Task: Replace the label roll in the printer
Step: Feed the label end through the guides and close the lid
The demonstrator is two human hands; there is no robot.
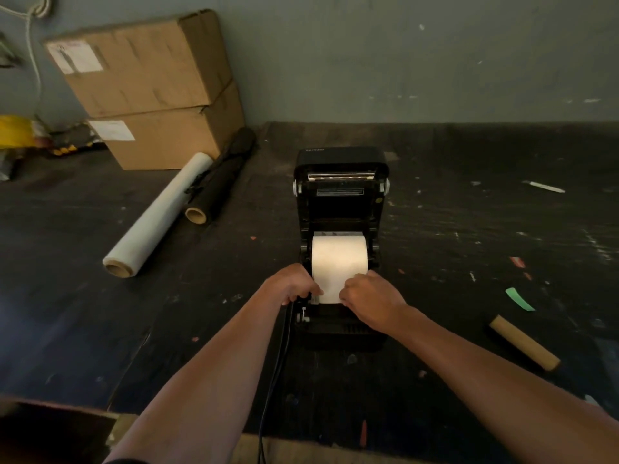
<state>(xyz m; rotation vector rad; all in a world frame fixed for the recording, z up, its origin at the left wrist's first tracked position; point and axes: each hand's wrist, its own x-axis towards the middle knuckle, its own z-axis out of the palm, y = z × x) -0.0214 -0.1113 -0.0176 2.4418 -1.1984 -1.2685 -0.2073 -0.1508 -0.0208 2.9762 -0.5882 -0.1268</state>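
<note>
One printer (340, 195), one label roll (338, 259), two hands, two cardboard boxes, two long rolls and one cardboard tube (524, 342) are counted.

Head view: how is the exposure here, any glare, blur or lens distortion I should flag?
Head view: dim and underexposed, the dark table swallowing detail; the white label roll is the brightest patch, nearly blown out; wide-angle bend tilts the cardboard boxes; soft focus overall, so the lettering on the printer is unreadable; left hand and right hand moderately sharp.
</note>
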